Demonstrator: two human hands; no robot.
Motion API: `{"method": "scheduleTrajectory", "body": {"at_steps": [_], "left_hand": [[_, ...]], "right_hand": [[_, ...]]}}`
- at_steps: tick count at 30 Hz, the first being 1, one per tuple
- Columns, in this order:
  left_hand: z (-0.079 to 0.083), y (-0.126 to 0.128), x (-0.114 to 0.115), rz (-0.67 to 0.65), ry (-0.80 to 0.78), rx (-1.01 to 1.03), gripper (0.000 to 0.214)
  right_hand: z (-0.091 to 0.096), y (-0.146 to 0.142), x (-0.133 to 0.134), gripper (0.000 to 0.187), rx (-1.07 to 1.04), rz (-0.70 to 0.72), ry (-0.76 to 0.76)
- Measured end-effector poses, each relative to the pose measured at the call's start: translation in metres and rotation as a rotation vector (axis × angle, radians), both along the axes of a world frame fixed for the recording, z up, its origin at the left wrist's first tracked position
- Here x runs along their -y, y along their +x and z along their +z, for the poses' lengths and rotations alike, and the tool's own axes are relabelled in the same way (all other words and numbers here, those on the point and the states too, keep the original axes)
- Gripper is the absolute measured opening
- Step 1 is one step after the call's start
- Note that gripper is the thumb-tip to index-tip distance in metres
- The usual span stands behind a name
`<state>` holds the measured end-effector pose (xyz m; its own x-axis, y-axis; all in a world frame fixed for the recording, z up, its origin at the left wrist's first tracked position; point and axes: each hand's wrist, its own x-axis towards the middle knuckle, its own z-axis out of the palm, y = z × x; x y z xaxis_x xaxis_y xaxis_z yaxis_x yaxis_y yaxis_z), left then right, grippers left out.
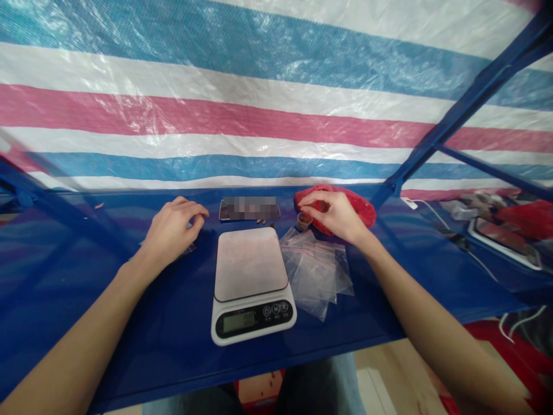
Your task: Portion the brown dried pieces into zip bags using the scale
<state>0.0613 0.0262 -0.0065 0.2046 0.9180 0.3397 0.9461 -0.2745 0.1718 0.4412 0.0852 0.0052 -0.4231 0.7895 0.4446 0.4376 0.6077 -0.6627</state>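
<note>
Woven plastic tarpaulin [276,98], glossy blue tabletop [142,323], clear plastic bags [313,276] (crinkled), smooth plastic scale [250,262]

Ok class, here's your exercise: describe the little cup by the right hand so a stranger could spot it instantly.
Find the white digital kitchen scale on the blue table. Just beyond its far right corner, between the clear zip bags and the red plastic bag, sits a small cup beneath the fingertips of the right hand. It is the only cup there, and it holds brown bits.
</note>
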Motion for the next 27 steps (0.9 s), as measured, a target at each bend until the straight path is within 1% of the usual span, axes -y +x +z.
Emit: {"method": "scheduleTrajectory", "body": {"at_steps": [1,3,5,8,11,14,16,18,21,27], "left_hand": [[0.0,0.0,0.0,-0.003,0.003,0.0,0.034],[0.0,0.001,0.0,-0.01,0.007,-0.002,0.033],[-0.001,0.003,0.001,-0.019,0.006,-0.005,0.032],[-0.002,0.006,0.002,-0.038,0.011,-0.004,0.032],[-0.004,0.008,0.003,-0.062,0.021,-0.001,0.033],[-0.006,0.009,0.003,-0.082,0.029,0.004,0.031],[-0.006,0.009,0.003,-0.088,0.035,0.009,0.031],[-0.006,0.008,0.004,-0.087,0.039,0.008,0.031],[-0.005,0.008,0.004,-0.086,0.043,0.002,0.031],[-0.007,0.006,0.004,-0.101,0.038,0.011,0.031]], "right_hand": [[-0.001,-0.004,0.003,0.009,0.05,-0.006,0.086],[-0.002,-0.012,0.011,0.012,0.154,0.038,0.193],[-0.005,-0.021,0.016,0.017,0.272,0.121,0.237],[-0.01,-0.031,0.019,0.023,0.419,0.221,0.263],[-0.012,-0.039,0.013,0.028,0.49,0.259,0.262],[-0.011,-0.047,0.004,0.037,0.567,0.288,0.224],[-0.009,-0.054,-0.002,0.041,0.615,0.336,0.194],[-0.008,-0.06,-0.008,0.041,0.64,0.375,0.172],[-0.007,-0.069,-0.015,0.036,0.648,0.381,0.155],[-0.004,-0.082,-0.022,0.029,0.671,0.427,0.18]]}}
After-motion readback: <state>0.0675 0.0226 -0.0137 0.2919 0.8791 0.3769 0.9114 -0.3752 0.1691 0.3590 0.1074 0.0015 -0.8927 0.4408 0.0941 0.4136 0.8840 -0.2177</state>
